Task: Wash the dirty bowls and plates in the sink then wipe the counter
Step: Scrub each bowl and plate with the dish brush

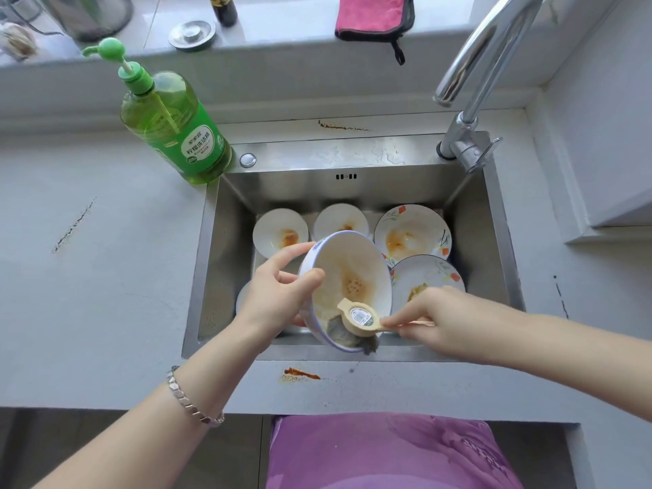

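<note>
Tilt settles the next stroke: the white, blue-rimmed ceramic bowl (337, 262) hangs over the stainless steel sink (225, 277), its mouth turned up and rightward. The left hand (278, 294) grips its rim, thumb inside. The right hand (437, 319) pinches the wooden dish brush with grey bristles (358, 317), whose handle runs rightward. The head presses the bowl's near wall, so the orange stain (352, 285) (bowl's centre) lies just beyond the bristles.

Over the sink (225, 262), the left hand (278, 294) is holding a tilted dirty bowl (352, 273) by its rim, and the right hand (444, 319) is pressing a wooden brush (357, 317) inside it. In the sink, stained plates (412, 231) are lying.
</note>
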